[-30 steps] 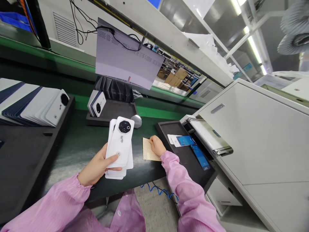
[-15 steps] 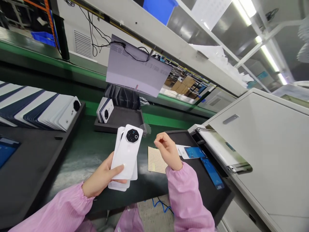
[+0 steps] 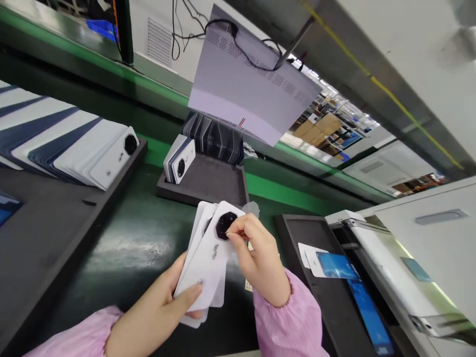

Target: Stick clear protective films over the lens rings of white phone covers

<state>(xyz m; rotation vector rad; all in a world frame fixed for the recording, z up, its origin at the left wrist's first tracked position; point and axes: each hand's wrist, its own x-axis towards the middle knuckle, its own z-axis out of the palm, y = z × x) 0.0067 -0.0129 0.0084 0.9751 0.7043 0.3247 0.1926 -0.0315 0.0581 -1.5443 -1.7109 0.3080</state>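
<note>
My left hand (image 3: pixel 169 297) is closed around a small fanned stack of white phone back covers (image 3: pixel 208 263), its thumb pressing on the lower part of the top one. On that cover a black octagonal camera module (image 3: pixel 224 227) faces up. My right hand (image 3: pixel 262 255) has thumb and forefinger pinched together at the module's right edge. Whatever is between those fingertips is too small to make out. Mostly hidden beneath my right hand lies a beige sheet of small dots (image 3: pixel 248 286) on the dark green bench.
A dark tray (image 3: pixel 223 181) ahead holds upright white and dark covers. Long rows of covers (image 3: pixel 92 153) fill the left tray. In the right tray (image 3: pixel 297 225) lie white pieces and blue-screened phones (image 3: pixel 336 265). A monitor (image 3: pixel 253 74) hangs above the bench.
My right hand has moved left from above the dotted sheet onto the top cover's camera module. My left hand still holds the stack. The camera view has tilted down and shifted.
</note>
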